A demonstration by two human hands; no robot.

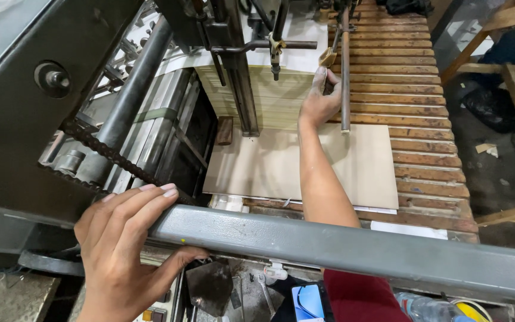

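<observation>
I look down into a printing machine. My left hand grips the grey metal crossbar that runs across the front, fingers over the top and thumb underneath. My right hand reaches far down past the bar to the tall stack of cream paper sheets, its fingers laid against the stack's right side beside a vertical metal rod. A small wooden block sits just above the fingertips. A large tan board lies flat under my forearm on the wooden slatted platform.
Dark rollers and a drive chain fill the left side. A black machine post stands in front of the stack. Wooden frames stand at right. Below the bar are a phone, wrenches and a plastic bottle.
</observation>
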